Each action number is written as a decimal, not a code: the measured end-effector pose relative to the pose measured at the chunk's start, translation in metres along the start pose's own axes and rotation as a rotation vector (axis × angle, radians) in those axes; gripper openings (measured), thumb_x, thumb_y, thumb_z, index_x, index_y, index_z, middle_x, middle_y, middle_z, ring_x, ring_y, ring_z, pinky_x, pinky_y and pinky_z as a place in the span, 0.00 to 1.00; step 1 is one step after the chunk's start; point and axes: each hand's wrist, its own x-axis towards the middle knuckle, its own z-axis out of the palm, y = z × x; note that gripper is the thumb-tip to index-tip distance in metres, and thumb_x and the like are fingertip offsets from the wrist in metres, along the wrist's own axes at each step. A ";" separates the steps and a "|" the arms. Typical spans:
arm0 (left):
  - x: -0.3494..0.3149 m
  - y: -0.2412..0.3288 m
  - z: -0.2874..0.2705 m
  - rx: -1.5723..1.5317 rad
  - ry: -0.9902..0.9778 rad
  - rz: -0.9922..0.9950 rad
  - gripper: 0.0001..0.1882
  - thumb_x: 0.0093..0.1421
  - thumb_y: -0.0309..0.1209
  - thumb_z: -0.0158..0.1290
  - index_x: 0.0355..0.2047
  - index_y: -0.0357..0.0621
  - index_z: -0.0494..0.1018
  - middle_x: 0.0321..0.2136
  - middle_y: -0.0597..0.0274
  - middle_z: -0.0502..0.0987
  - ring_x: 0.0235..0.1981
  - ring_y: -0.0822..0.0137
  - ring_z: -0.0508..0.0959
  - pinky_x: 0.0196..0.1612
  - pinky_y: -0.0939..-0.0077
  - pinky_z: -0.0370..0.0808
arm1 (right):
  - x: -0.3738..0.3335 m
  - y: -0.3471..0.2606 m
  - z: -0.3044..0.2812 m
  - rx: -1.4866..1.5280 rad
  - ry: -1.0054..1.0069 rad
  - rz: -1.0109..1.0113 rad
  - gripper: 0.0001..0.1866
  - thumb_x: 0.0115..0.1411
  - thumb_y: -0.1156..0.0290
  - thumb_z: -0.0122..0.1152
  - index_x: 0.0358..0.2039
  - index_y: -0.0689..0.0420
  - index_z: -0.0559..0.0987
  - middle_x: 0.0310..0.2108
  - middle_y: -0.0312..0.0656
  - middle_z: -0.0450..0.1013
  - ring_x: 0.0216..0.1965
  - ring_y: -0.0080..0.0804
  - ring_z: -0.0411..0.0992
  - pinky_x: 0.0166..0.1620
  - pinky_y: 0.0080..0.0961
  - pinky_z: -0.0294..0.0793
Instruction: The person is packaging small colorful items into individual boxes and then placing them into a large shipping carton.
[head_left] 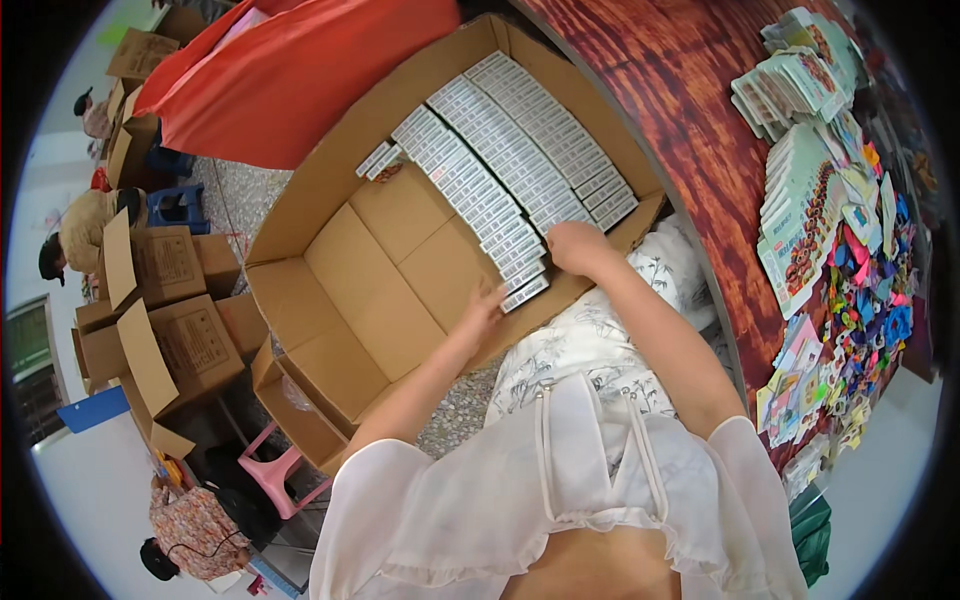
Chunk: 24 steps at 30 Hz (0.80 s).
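Rows of small white-and-green boxes (480, 165) stand packed on edge inside a large open cardboard carton (345, 300). My left hand (485, 312) is inside the carton, its fingers stretched against the left end of the nearest small box (525, 293). At the near end of the middle row is my right hand (578, 248), its fingers curled down against the boxes; whatever they hold is hidden beneath the hand. Two or three small boxes (378, 162) sit apart from the rows near the carton's far left wall.
On the right, a red wood-grain table (680, 110) bears fanned printed cards (795, 225) and a heap of colourful small pieces (885, 300). A red bag (300, 80) hangs over the carton's far left side. Cartons (185, 345), a pink stool (275, 475) and several people are at the left.
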 end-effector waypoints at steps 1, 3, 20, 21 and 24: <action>-0.002 0.007 0.007 0.005 -0.006 -0.003 0.36 0.67 0.40 0.53 0.68 0.41 0.51 0.63 0.45 0.64 0.56 0.53 0.73 0.57 0.55 0.73 | -0.001 0.007 -0.003 0.102 0.067 0.031 0.12 0.55 0.75 0.52 0.33 0.60 0.84 0.37 0.53 0.80 0.41 0.51 0.78 0.44 0.43 0.77; 0.002 0.024 0.024 -0.482 -0.160 -0.058 0.31 0.70 0.46 0.46 0.67 0.43 0.56 0.62 0.45 0.65 0.57 0.51 0.72 0.59 0.56 0.72 | 0.000 0.022 -0.007 0.190 0.140 0.023 0.11 0.55 0.75 0.52 0.33 0.60 0.83 0.35 0.55 0.79 0.40 0.54 0.77 0.45 0.45 0.76; 0.054 0.046 0.057 -0.701 -0.019 -0.002 0.30 0.71 0.50 0.43 0.62 0.38 0.62 0.59 0.50 0.70 0.55 0.53 0.74 0.58 0.55 0.71 | 0.042 0.081 -0.039 0.497 0.455 0.336 0.31 0.58 0.65 0.59 0.62 0.57 0.67 0.64 0.52 0.64 0.64 0.50 0.63 0.63 0.43 0.63; 0.067 0.050 0.070 -0.701 -0.022 -0.001 0.30 0.71 0.50 0.43 0.62 0.38 0.62 0.59 0.50 0.70 0.55 0.53 0.74 0.58 0.55 0.71 | 0.051 0.090 -0.034 0.679 0.326 0.272 0.32 0.57 0.64 0.60 0.62 0.58 0.68 0.63 0.53 0.66 0.63 0.51 0.64 0.63 0.41 0.64; 0.083 0.051 0.094 -0.489 0.201 0.239 0.34 0.72 0.55 0.37 0.63 0.39 0.60 0.62 0.49 0.67 0.58 0.50 0.72 0.60 0.55 0.70 | 0.055 0.089 -0.020 0.705 0.098 0.129 0.31 0.54 0.63 0.62 0.59 0.58 0.71 0.58 0.56 0.70 0.61 0.53 0.67 0.62 0.39 0.66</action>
